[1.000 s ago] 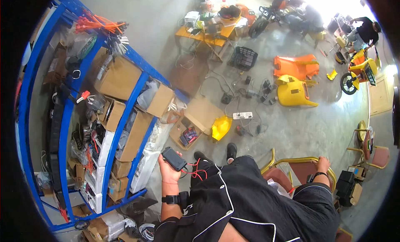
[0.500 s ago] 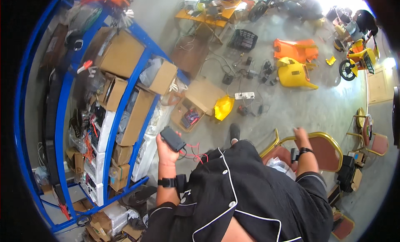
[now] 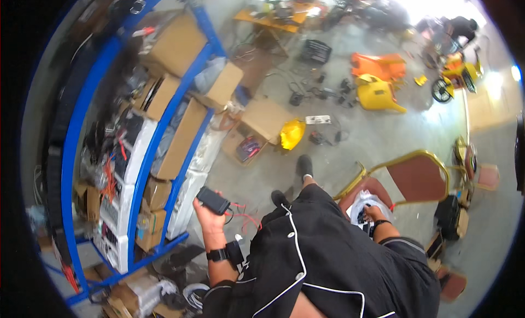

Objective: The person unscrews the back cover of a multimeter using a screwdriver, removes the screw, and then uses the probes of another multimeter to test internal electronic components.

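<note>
My left hand is closed around a black rectangular device, which rests flat across the palm. Red and black wires hang from its right end toward my shirt. On the right, my right hand reaches into a white plastic bag lying on a chair's seat. Its fingers are bent together beside something dark in the bag; blur and the bag hide what they grip. The chair has a gold frame and a reddish-brown back.
A blue shelf rack full of cardboard boxes runs along my left. On the floor ahead are an open carton, a yellow shell part, a power strip, cables and yellow and orange body panels. Another person bends over at the far right.
My right hand has come down from above the chair back into the white bag. The left hand, still holding the device, has shifted slightly left and down. My second shoe now shows.
</note>
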`<action>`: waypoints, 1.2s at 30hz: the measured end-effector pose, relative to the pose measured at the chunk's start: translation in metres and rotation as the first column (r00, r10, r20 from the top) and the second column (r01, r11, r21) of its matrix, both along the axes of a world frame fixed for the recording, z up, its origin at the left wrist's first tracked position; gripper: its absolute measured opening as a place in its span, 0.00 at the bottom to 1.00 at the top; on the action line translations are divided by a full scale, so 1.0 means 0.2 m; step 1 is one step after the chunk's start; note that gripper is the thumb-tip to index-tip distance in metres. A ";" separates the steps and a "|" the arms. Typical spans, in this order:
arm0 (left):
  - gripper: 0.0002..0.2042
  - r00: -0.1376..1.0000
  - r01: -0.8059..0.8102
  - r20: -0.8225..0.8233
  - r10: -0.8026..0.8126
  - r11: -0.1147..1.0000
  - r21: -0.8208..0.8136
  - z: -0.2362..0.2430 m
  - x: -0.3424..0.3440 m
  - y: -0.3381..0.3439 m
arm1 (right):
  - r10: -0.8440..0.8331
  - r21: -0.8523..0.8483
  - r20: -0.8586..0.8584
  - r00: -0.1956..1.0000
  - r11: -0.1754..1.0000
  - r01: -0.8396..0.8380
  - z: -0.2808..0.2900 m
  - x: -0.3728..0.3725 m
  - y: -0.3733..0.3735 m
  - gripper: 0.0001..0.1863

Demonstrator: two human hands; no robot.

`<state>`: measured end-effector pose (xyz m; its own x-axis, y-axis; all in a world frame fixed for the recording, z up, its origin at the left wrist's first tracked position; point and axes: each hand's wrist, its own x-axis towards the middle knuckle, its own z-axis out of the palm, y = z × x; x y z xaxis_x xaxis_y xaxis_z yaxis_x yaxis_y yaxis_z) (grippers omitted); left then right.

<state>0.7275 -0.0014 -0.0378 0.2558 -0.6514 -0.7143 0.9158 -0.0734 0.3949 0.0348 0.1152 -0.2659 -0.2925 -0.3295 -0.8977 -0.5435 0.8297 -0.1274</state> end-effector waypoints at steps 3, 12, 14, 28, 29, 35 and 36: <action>0.24 0.999 -0.031 0.033 0.032 0.999 -0.029 0.00 0.11 0.19 | 0.090 0.222 -0.026 0.996 0.971 -0.082 0.41 0.46 -0.29 0.23; 0.22 0.998 0.033 -0.043 -0.035 0.998 -0.048 -0.01 0.09 0.13 | 0.435 -0.609 -0.196 0.879 0.648 -0.457 0.64 0.73 -0.65 0.17; 0.22 0.997 0.049 -0.055 -0.052 0.997 -0.057 -0.01 0.09 0.12 | 0.396 -0.627 -0.193 0.898 0.654 -0.423 0.68 0.77 -0.63 0.17; 0.23 0.991 0.131 -0.017 -0.134 0.984 -0.121 -0.01 0.05 0.02 | 0.228 -0.280 -0.192 0.954 0.919 -0.276 0.12 0.17 0.27 0.13; 0.23 0.994 0.108 0.000 -0.109 0.985 -0.137 -0.03 0.07 0.05 | -0.031 -0.197 -0.024 0.999 0.980 0.026 0.20 0.26 0.24 0.12; 0.21 0.984 0.157 -0.052 -0.172 0.963 -0.218 -0.04 -0.01 0.03 | 0.327 -0.315 -0.205 0.922 0.870 -0.379 0.14 0.21 0.16 0.14; 0.20 0.996 0.061 -0.059 -0.072 0.983 -0.171 -0.02 -0.03 0.04 | 0.280 -0.368 -0.194 0.940 0.868 -0.334 0.19 0.25 0.09 0.14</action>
